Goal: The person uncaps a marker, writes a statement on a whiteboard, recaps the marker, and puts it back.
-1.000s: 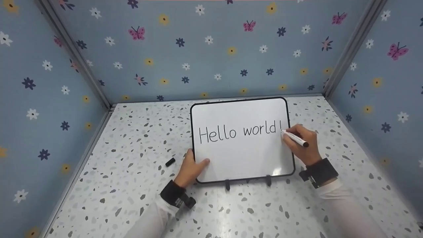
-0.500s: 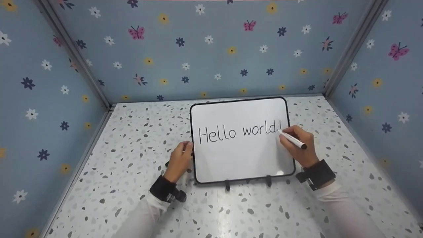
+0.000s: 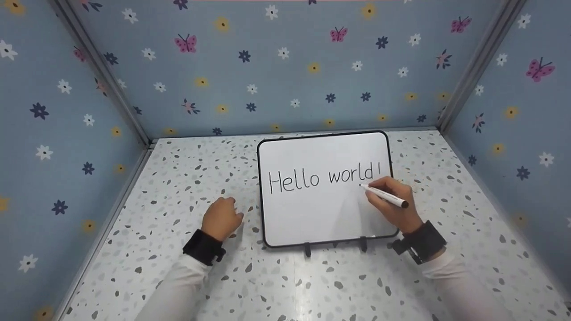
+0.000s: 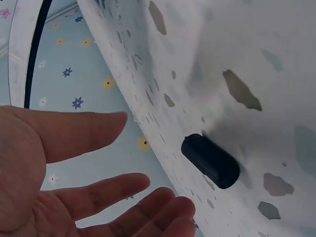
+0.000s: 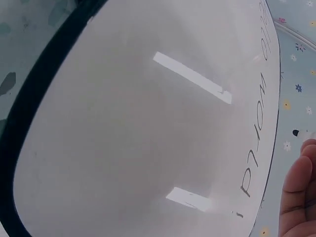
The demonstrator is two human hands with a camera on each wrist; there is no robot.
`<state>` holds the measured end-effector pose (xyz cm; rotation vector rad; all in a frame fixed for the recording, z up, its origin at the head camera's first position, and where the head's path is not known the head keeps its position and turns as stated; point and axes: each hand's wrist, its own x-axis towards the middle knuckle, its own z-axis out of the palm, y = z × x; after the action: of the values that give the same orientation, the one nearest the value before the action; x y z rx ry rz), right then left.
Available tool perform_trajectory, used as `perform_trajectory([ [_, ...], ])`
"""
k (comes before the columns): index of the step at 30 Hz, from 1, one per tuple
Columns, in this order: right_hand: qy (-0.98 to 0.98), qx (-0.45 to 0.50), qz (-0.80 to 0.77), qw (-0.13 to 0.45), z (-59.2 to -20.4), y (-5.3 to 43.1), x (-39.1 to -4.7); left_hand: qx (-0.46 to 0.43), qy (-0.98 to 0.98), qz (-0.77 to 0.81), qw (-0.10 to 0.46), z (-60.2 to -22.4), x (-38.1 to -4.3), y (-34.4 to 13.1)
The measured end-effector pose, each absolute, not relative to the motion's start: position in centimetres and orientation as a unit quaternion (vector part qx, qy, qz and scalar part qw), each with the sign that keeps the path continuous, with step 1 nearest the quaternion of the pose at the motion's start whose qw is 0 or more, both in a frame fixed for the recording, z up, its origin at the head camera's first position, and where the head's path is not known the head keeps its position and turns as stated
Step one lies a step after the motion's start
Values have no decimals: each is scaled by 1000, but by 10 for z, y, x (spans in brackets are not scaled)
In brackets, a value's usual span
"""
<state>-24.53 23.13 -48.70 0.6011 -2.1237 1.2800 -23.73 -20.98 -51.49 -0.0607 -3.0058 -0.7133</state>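
A white marker with a dark end is pinched between the fingers and thumb of my right hand. Its bare tip is over the whiteboard, below the word "world"; in the right wrist view the tip looks apart from the surface. "Hello world!" is written on the board in thin black strokes. To the board's left, my left hand hovers low with nothing in it. In the left wrist view its thumb and fingers are spread near a black marker cap on the table. From the head camera, that hand hides the cap.
The black-framed whiteboard leans back on a stand with two dark feet. A speckled white tabletop lies beneath. Blue flower-patterned panels enclose it at the back and both sides.
My left hand has let go of the board's left edge and moved left and down to the cap. The right hand has drawn the marker away from the exclamation mark, leftward and slightly down.
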Motion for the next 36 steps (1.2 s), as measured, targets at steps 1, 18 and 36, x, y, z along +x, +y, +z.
perform_trajectory([
  [1,-796,233,479,287,-488,230,-244,-15,-973,-228,15,-515,-237,-210],
  [18,-789,279,523,162,-501,214,-221,-16,-977,-211,16,-529,-235,-217],
  [36,-768,308,558,60,-504,207,-205,-15,-976,-213,31,-523,-235,-209],
])
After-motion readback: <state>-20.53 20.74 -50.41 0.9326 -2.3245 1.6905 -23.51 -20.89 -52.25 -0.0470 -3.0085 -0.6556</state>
